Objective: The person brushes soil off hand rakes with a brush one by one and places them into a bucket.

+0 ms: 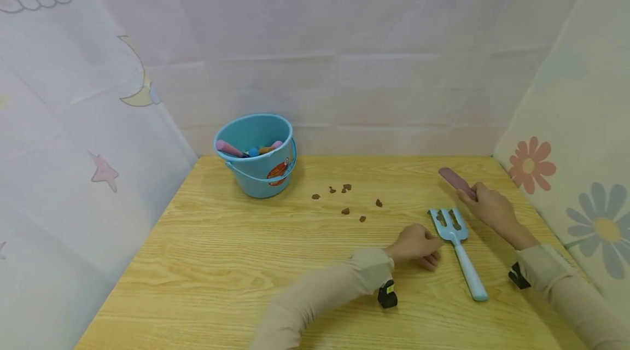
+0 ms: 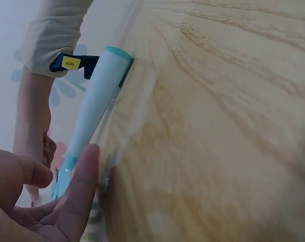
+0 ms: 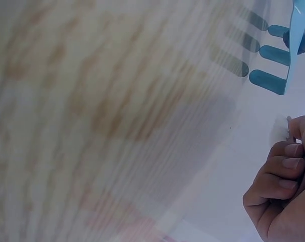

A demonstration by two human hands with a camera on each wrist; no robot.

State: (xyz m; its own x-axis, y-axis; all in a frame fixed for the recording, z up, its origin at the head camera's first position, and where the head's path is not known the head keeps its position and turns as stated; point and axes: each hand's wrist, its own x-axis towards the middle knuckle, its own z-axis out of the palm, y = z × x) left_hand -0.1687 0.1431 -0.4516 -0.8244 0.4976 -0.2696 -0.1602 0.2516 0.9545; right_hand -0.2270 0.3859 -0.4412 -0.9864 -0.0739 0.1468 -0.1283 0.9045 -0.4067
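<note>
My right hand (image 1: 492, 209) grips one end of a flat, mauve-brown strip (image 1: 455, 179) with a rounded tip; its exact kind cannot be told. In the right wrist view, the fingers (image 3: 281, 174) curl round it. A light blue toy garden fork (image 1: 465, 262) lies on the table between the hands, its handle toward the near edge. Brown pieces (image 1: 455, 221) sit on its tines. Left of the fork's neck is my left hand (image 1: 415, 246), holding nothing, with its fingers loosely bent. From the left wrist view, those fingers overlap the fork near its handle (image 2: 99, 98).
Several small brown pieces (image 1: 346, 211) lie scattered across the middle of the wooden table (image 1: 206, 273). At the back left stands a light blue bucket (image 1: 263, 180) with pink, blue and orange handled things inside. Patterned cloth walls (image 1: 369, 65) enclose the back and sides.
</note>
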